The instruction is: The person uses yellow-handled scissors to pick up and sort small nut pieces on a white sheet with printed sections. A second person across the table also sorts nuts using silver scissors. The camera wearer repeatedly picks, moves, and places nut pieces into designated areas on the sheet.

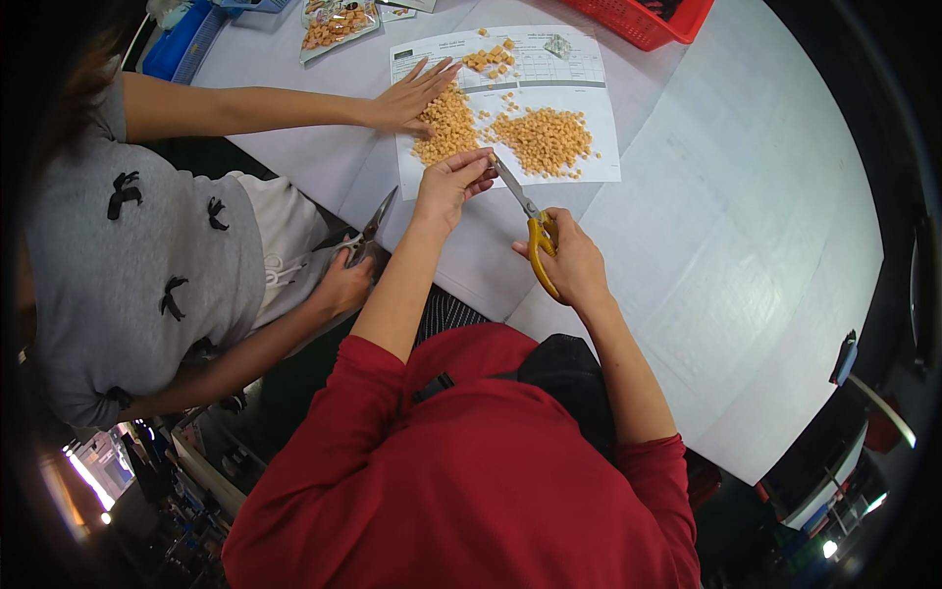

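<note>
My right hand (574,257) grips yellow-handled scissors (531,204), their blades pointing up and left over the table. Close to the scissors' tip, my left hand (451,188) pinches a tiny orange piece (493,158) between thumb and fingertips. Just beyond lies a printed paper sheet (601,118). On it are a pile of small orange bits (543,139) at the right and another orange pile (446,130) at the left. Larger orange cubes (491,61) sit toward the far side, beside a small clear packet (557,46).
At my left, a co-worker's hand (407,103) rests by the left pile; the other hand (345,283) holds dark-bladed scissors (373,228) at the table (746,216) edge. Farther off are a red basket (643,27), a bag of orange pieces (337,25) and a blue basket (182,44).
</note>
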The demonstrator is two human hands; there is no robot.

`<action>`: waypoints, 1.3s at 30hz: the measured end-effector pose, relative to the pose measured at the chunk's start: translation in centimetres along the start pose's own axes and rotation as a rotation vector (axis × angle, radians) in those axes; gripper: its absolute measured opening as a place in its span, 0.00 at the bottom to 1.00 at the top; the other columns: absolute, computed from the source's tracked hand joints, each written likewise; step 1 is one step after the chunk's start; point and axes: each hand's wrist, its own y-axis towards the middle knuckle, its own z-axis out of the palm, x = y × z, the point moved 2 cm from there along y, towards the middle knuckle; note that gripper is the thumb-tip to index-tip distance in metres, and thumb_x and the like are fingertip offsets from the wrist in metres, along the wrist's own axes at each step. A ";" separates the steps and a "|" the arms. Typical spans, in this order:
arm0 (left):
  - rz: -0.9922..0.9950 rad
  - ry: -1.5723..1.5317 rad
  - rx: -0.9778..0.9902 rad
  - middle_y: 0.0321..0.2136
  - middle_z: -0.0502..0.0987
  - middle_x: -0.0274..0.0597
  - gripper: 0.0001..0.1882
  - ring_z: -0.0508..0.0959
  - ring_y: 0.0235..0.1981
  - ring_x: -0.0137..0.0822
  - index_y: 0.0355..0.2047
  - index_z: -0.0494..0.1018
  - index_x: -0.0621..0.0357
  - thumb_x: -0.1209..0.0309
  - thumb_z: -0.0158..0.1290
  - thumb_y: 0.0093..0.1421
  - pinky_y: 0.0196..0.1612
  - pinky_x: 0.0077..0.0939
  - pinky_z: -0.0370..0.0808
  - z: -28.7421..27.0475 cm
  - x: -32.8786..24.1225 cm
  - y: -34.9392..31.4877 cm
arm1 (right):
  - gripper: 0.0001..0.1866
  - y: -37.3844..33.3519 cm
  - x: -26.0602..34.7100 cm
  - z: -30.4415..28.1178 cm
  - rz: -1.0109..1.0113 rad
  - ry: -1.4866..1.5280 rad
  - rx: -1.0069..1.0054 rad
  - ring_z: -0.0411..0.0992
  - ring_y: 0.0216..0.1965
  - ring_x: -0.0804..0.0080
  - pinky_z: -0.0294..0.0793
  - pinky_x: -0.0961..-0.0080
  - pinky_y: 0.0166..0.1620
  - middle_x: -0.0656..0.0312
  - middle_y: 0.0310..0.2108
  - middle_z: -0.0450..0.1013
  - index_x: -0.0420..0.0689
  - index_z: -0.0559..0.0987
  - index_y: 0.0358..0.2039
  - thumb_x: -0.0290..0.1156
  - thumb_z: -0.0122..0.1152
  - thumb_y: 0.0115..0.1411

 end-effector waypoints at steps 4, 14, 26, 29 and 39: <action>-0.011 -0.039 -0.013 0.35 0.78 0.40 0.13 0.78 0.35 0.31 0.45 0.74 0.63 0.75 0.54 0.59 0.42 0.23 0.76 0.0 0.5 0.2 | 0.35 0.2 -0.2 0.7 0.002 -0.030 -0.013 0.75 0.39 0.49 0.73 0.58 0.39 0.48 0.41 0.73 0.42 0.66 0.48 0.57 0.62 0.51; 0.052 -0.023 -0.042 0.34 0.78 0.47 0.14 0.79 0.34 0.36 0.44 0.72 0.70 0.78 0.54 0.57 0.38 0.24 0.78 -0.6 2.7 2.0 | 0.34 1.8 -2.4 3.3 -0.024 -0.103 -0.049 0.75 0.35 0.48 0.73 0.57 0.35 0.47 0.35 0.74 0.41 0.66 0.44 0.57 0.62 0.50; 0.003 0.002 -0.072 0.36 0.77 0.52 0.18 0.80 0.35 0.39 0.46 0.69 0.73 0.80 0.55 0.54 0.40 0.29 0.79 -1.3 4.8 3.5 | 0.31 2.1 -3.4 4.8 0.011 -0.163 -0.031 0.75 0.31 0.47 0.73 0.57 0.33 0.45 0.32 0.74 0.41 0.66 0.40 0.56 0.63 0.51; -0.021 0.029 -0.063 0.38 0.77 0.51 0.18 0.79 0.39 0.40 0.47 0.70 0.71 0.78 0.55 0.56 0.44 0.31 0.78 -1.3 4.8 3.4 | 0.32 2.0 -3.1 4.3 0.039 -0.153 -0.005 0.75 0.32 0.48 0.74 0.57 0.33 0.45 0.34 0.74 0.41 0.66 0.40 0.56 0.63 0.50; 0.039 -0.108 0.001 0.36 0.78 0.48 0.17 0.80 0.35 0.37 0.46 0.69 0.71 0.79 0.54 0.56 0.41 0.29 0.79 -0.9 4.1 3.4 | 0.36 1.0 -2.4 3.4 0.029 -0.123 -0.072 0.74 0.39 0.50 0.74 0.58 0.38 0.49 0.40 0.73 0.43 0.66 0.47 0.59 0.61 0.50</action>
